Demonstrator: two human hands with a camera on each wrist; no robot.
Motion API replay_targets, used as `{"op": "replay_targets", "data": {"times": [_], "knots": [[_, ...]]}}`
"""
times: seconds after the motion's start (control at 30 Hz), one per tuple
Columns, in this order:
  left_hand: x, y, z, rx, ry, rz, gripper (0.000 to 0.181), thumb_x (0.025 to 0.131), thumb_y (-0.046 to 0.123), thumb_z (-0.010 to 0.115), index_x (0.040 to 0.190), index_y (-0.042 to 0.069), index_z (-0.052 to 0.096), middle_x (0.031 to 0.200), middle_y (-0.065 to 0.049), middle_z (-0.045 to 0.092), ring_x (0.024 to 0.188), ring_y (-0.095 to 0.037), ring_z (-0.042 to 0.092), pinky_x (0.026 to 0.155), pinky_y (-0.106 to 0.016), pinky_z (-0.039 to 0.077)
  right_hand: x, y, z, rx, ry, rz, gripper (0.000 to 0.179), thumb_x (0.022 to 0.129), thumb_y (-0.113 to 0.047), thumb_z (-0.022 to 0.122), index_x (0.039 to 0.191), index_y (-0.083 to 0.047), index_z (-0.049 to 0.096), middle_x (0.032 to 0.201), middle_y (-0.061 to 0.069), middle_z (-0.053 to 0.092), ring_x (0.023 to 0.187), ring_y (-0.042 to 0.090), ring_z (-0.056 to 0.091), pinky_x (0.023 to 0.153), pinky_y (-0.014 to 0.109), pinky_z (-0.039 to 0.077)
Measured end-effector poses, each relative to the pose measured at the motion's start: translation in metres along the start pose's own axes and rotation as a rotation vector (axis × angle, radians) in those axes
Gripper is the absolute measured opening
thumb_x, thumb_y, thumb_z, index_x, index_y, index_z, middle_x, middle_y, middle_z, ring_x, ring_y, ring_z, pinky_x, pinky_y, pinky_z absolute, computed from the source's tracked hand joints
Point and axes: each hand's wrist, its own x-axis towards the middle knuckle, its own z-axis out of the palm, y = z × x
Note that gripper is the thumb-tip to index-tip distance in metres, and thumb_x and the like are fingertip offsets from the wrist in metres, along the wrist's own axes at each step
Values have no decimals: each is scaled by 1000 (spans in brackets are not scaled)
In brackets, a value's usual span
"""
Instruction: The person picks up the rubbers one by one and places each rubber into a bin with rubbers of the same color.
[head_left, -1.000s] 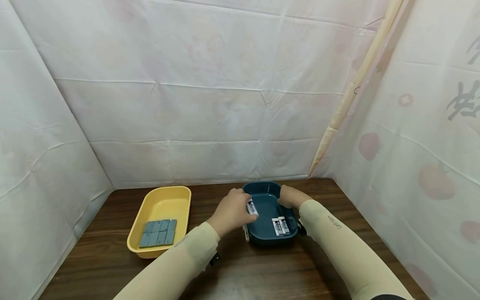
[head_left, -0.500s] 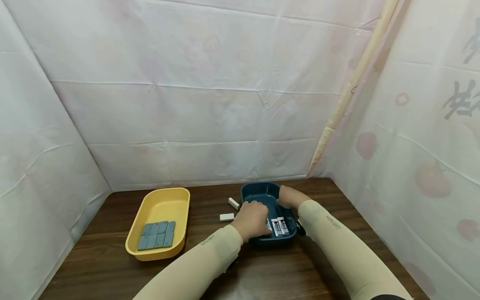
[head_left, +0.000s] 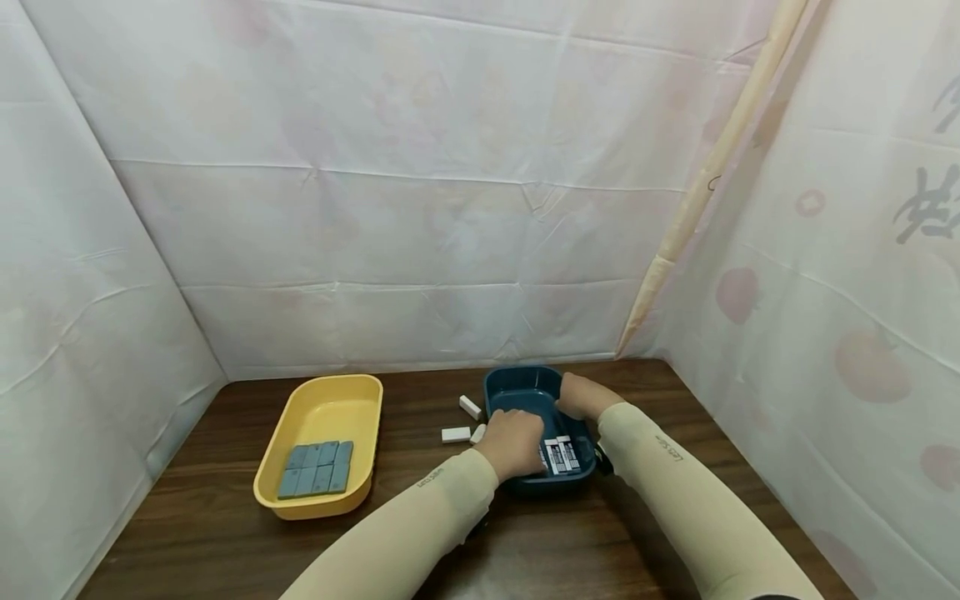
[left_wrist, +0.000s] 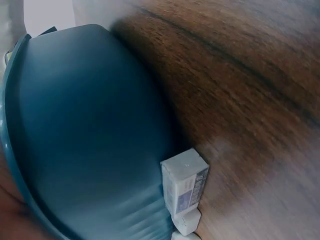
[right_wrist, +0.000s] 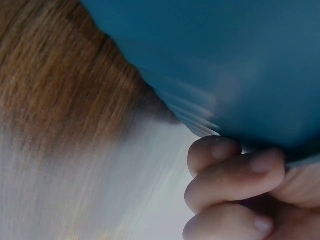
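My left hand point(head_left: 516, 443) reaches over the near left rim of the dark blue tray point(head_left: 525, 400), its fingertips hidden inside. A sliver of a printed eraser shows right at those fingers, beside two white erasers with printed sleeves point(head_left: 562, 455) on the tray floor. On the far right side, my right hand point(head_left: 583, 396) grips the tray's rim; its curled fingers point(right_wrist: 230, 185) press the outer wall in the right wrist view. Outside the tray's left wall, the left wrist view has a sleeved eraser point(left_wrist: 185, 180) on the table with more white ends behind it.
Left on the wooden table point(head_left: 555, 550) stands a yellow tray point(head_left: 330, 417) with several grey-blue blocks point(head_left: 315, 468) in two rows. Between the trays lie white erasers point(head_left: 455, 435), one farther back point(head_left: 470, 407). White cloth walls point(head_left: 420, 250) close off the back and sides.
My left hand has moved right and toward me, carrying an eraser from the tray's left side to beside the pair. White erasers left of the tray came into sight. The right hand keeps its grip.
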Motion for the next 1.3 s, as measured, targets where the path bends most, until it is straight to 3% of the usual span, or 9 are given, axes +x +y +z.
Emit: {"op": "replay_targets", "data": {"times": [0.17,0.3,0.33,0.5,0.53,0.57,0.9,1.13,1.3], "knots": [[0,2,1,-29,-9,2,37,85,44,100,78,22,71,77,9,69,77,-13,66,84,-44,56,24,14,13,-28,-5,7,44,112,-18,63,143,14,60,137,30,71,112,35,74,104,51,63],[-3,4,0,-33,7,5,40,85,44,101,74,22,69,73,8,67,75,-13,65,83,-45,58,-9,-10,-3,13,-8,31,30,113,-14,63,130,11,67,119,21,74,102,29,74,98,47,64],[4,-1,14,-21,27,14,42,84,46,100,73,22,67,72,8,67,75,-14,66,82,-45,58,3,0,5,6,1,13,33,114,-17,63,130,11,66,119,20,74,102,27,73,97,45,64],[0,-4,14,-10,38,0,48,88,51,98,68,22,65,71,7,65,75,-14,64,81,-43,57,-2,-4,3,10,1,-4,32,113,-16,64,129,11,66,117,20,74,99,26,73,95,44,65],[-2,-4,13,-2,44,-1,47,90,51,96,69,22,66,74,6,67,78,-15,64,81,-43,56,-3,-4,3,20,1,-3,31,113,-17,64,128,11,66,115,19,74,98,25,73,93,43,65],[-11,1,-2,-2,34,-7,45,93,49,94,69,22,67,76,6,68,79,-15,63,81,-42,56,-21,-17,-7,29,-1,10,27,112,-13,64,126,10,67,112,19,74,96,26,73,93,44,65],[-37,-14,-17,54,201,16,11,106,27,78,108,21,86,110,3,72,100,-15,58,84,-38,53,-22,-15,-8,18,19,7,33,112,-17,65,130,10,66,119,20,74,99,24,71,99,46,64],[-53,-21,-22,21,161,-15,22,99,8,75,120,10,81,105,-2,70,91,-14,65,73,-32,59,-24,-11,-8,52,7,3,36,114,-14,64,136,14,63,125,27,73,106,31,77,101,50,65],[-65,-33,-20,-77,122,-123,20,99,0,74,117,6,79,107,-7,77,86,-15,71,67,-33,59,-28,-13,-9,66,10,-19,28,113,-13,65,126,12,68,118,25,76,100,28,78,93,48,67]]}}
